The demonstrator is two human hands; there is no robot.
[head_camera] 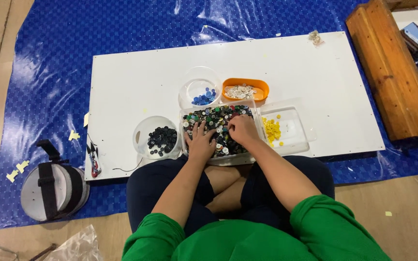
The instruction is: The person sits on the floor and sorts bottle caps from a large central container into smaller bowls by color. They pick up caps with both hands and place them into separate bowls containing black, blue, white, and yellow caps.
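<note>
a clear tub (pixel 187 116) heaped with mixed buttons (pixel 216 121), dark, green, white and red, is set at the near edge of the white board (pixel 131 82). the left hand (pixel 201 141) is laid on the heap with fingers spread; the right hand (pixel 243 129) is curled into it, its pinch hidden. around the tub are seen black buttons (pixel 162 140), blue buttons (pixel 204 97), pale buttons (pixel 241 91) and yellow buttons (pixel 271 129).

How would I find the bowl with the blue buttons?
Start at the white board on the blue mat. Behind the big tray of mixed buttons, where both hands dig, sit two containers. Yours is the round clear bowl on the left; its neighbour is orange and oval.
</note>
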